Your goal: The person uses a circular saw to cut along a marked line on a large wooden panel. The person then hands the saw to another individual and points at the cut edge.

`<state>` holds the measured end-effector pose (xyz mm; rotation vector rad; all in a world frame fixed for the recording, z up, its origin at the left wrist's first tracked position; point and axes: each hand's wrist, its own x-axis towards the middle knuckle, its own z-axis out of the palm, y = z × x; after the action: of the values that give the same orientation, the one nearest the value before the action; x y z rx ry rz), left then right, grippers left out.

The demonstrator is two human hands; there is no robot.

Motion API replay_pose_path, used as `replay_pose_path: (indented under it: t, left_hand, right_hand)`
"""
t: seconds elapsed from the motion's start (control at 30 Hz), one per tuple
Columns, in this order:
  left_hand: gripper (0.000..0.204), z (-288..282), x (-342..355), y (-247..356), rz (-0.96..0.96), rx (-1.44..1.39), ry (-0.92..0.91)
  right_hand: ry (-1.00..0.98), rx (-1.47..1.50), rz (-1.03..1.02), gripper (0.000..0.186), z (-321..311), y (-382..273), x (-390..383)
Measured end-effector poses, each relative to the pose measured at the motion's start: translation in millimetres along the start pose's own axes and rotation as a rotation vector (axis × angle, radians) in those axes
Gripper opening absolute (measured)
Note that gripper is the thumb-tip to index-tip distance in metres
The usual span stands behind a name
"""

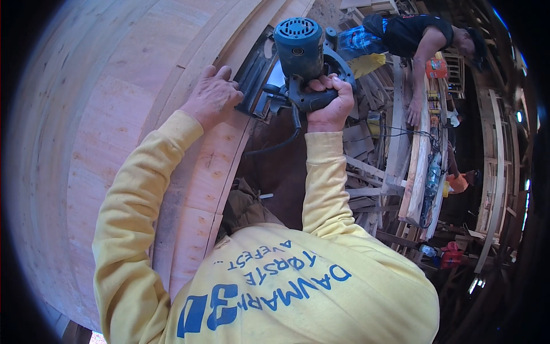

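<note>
My right hand (330, 106) is wrapped around the rear handle of a circular saw (299, 49) with a blue-green motor housing. The saw's dark metal base plate (254, 77) lies on a long wooden plank (206, 163) along the edge of a broad wood surface. Beside the saw, my left hand (213, 96) bends its fingers against the base plate's edge; the fingertips are partly hidden. The blade cannot be seen clearly. A dark power cord (281, 144) loops down from the saw's handle.
Broad plywood panels (114, 114) curve across the left side. On the right, a co-worker (415, 40) leans over a wooden bench (413, 178) holding another power tool (431, 183). Scrap boards (364, 166) are piled between us. Farther off is a person in orange (457, 182).
</note>
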<state>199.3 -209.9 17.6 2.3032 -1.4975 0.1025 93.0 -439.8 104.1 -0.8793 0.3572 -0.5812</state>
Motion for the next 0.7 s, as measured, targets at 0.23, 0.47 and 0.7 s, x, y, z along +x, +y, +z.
replay_pose_path:
  t: [0.23,0.47,0.7]
  left_hand:
    - [0.004,0,12,-4,-0.012,-0.007,-0.017]
    - [0.004,5,25,-10,0.017,0.006,0.039]
    - [0.003,12,38,-14,0.004,0.016,0.013]
  right_hand:
    - [0.013,0.039,0.003,0.011,-4,-1,16]
    - [-0.004,0.019,-0.012,0.012,-4,-3,31]
    - [-0.007,0.013,-0.026,0.011,-7,-4,44]
